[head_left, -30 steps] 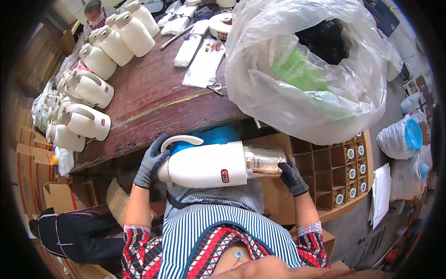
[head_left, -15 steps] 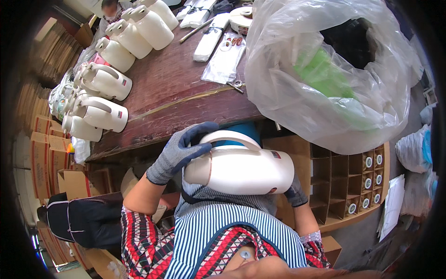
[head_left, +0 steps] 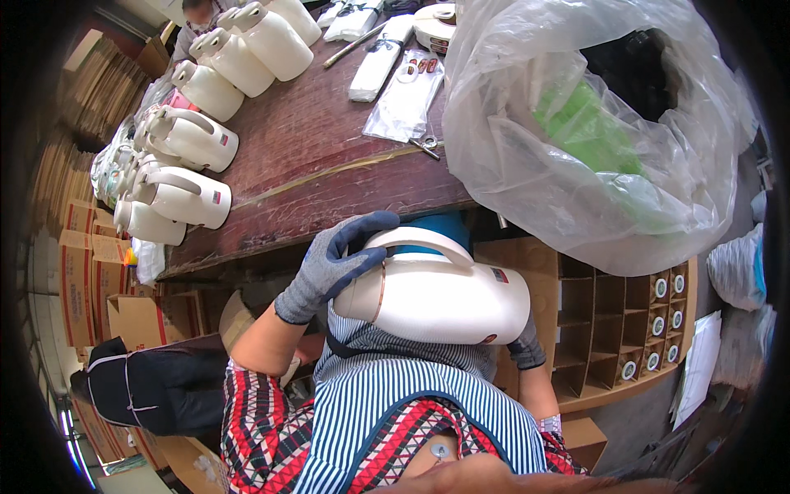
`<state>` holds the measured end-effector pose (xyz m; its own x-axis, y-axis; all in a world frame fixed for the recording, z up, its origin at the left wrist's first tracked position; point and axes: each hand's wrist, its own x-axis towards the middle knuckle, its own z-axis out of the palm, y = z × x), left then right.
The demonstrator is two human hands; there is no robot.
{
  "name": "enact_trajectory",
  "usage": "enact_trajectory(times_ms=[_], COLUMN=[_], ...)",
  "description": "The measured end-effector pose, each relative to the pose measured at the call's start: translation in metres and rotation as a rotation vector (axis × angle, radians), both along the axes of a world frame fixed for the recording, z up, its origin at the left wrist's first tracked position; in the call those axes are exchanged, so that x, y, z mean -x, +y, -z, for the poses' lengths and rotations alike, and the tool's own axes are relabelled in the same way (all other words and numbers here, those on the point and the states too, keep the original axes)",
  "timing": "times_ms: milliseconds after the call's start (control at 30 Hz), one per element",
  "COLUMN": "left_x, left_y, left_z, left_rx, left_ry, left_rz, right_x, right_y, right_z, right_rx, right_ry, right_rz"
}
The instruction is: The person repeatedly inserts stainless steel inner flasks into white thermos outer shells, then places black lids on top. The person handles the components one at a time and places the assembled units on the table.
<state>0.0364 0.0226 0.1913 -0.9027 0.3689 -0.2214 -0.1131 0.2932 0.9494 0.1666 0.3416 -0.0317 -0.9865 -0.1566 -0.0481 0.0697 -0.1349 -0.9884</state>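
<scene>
A white vacuum jug [head_left: 444, 300] lies on its side in front of my apron, its base to the right and its handle [head_left: 424, 240] on the far side. My left hand [head_left: 341, 259], in a grey and navy glove, is closed round the top end near the handle. At the base is my gloved right hand [head_left: 527, 346], holding the jug from behind and below; most of its fingers are hidden. Small dark labels [head_left: 499, 276] show on the jug's side near its base.
More white jugs [head_left: 193, 202] stand and lie along the left of the dark red table [head_left: 304, 140]. A large clear plastic bag [head_left: 527, 189] covers the right side. Beneath it sits a divided carton [head_left: 605, 313]. Flat plastic bags [head_left: 403, 103] and a tape roll [head_left: 434, 31] lie farther back.
The whole view has shifted slightly, so the table and carton appear a little farther right. Both hands keep the same hold on the jug, which stays sideways.
</scene>
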Motion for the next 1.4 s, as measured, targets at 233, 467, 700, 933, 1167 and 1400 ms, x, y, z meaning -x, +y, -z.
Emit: enact_trajectory(times_ms=[233,467,700,933,1167,1400], left_x=[0.002,0.0,0.0,0.001,0.002,-0.017], left_y=[0.002,0.004,0.002,0.001,-0.017,-0.038], left_z=[-0.005,-0.01,-0.013,-0.021,-0.008,0.034], left_rx=[-0.024,-0.026,-0.05,-0.052,-0.023,-0.153], left_ry=[-0.02,-0.02,0.014,0.046,0.151,0.017], left_rz=[-0.027,-0.025,0.02,0.071,0.231,-0.057], right_x=[-0.012,-0.015,-0.016,-0.014,-0.017,-0.025], right_y=[0.01,0.013,0.003,-0.001,-0.003,0.0], right_z=[-0.007,-0.008,-0.004,0.0,-0.012,-0.075], right_rx=[0.061,0.137,0.206,0.294,0.17,-0.021], right_ry=[-0.104,-0.164,-0.174,-0.188,-0.246,-0.325], right_rz=[-0.102,-0.17,-0.183,-0.207,-0.181,-0.136])
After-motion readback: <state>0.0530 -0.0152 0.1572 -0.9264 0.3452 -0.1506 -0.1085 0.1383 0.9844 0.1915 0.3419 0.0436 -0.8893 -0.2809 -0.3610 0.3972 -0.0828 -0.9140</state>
